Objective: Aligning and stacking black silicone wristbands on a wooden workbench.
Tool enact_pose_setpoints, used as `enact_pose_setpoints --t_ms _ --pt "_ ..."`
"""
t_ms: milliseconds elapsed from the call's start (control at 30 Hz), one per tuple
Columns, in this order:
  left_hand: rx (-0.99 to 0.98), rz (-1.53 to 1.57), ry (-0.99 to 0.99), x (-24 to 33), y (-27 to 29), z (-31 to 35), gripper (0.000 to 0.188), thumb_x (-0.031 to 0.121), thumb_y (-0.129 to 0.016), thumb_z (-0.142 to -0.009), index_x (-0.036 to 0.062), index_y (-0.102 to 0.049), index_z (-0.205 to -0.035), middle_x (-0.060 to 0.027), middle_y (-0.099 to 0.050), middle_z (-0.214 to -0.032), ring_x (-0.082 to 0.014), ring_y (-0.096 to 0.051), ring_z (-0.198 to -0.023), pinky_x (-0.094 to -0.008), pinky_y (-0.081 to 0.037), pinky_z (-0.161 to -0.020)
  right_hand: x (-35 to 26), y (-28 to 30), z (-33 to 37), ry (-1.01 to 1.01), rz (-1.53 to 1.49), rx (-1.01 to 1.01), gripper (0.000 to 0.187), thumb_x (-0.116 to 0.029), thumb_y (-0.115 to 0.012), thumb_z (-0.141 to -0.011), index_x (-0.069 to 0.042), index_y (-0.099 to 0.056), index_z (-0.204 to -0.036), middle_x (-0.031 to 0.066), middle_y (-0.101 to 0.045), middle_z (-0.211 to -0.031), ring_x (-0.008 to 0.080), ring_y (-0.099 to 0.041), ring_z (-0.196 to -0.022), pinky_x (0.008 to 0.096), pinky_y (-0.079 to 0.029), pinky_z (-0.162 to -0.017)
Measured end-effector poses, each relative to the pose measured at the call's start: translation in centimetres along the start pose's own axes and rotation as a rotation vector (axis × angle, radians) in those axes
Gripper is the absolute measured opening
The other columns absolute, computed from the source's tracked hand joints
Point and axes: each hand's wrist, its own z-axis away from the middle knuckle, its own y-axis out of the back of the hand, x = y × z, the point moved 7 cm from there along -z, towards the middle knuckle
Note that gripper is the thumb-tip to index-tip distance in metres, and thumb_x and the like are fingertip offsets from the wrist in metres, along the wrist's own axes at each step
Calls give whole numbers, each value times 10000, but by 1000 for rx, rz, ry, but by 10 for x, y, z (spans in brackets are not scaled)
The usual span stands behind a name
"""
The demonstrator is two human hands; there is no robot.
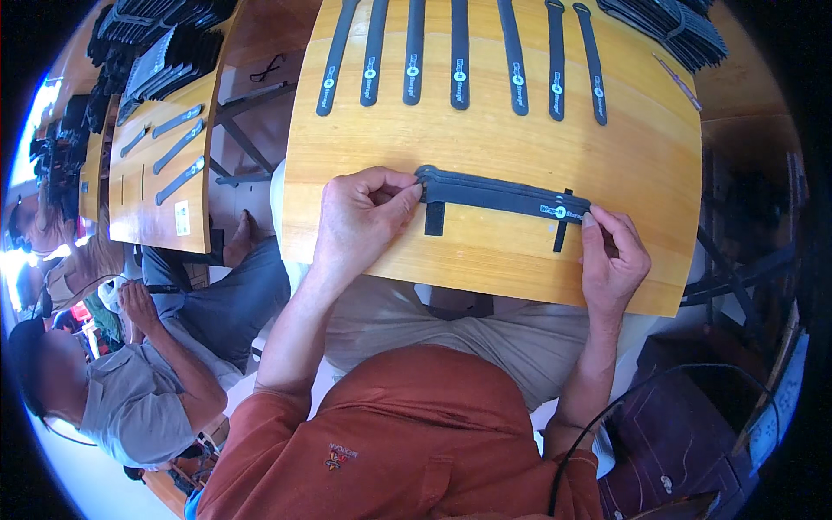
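Note:
A small stack of dark hook-and-loop straps (494, 192) lies stretched sideways near the front of the wooden table. My left hand (360, 217) pinches its left end between thumb and fingers. At the printed right end, my right hand (614, 256) grips the stack with thumb and bent fingers. Two short black strips cross beneath the stack: a wider strip (435, 219) close to my left hand and a narrow strip (561, 236) near my right. How many straps are layered in the stack I cannot tell.
Several loose straps (459, 61) are laid in a row across the far side of the table (381, 143). A bundle of dark straps (680, 33) and a thin pen-like tool (678, 78) lie at far right. Leftward, a co-worker (143, 390) sits by another table (130, 221) holding straps and stacks.

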Motion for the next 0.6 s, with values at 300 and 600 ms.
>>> enact_pose_setpoints --t_ms 300,600 --pt "9 60 41 -3 -4 0 107 42 -737 -944 -53 -751 -993 -6 -677 -699 -34 -570 -587 -201 -454 -537 3 3 1 -56 -61 19 128 52 -710 -901 50 -749 -1022 84 -702 -888 83 -613 -719 213 -471 -607" --pt "11 35 54 -3 -1 1 95 37 -734 -947 -53 -741 -977 -12 -676 -702 -38 -573 -589 -201 -441 -529 -2 -1 -1 -9 -52 25 97 56 -716 -888 43 -741 -981 77 -683 -829 86 -622 -674 219 -476 -563"
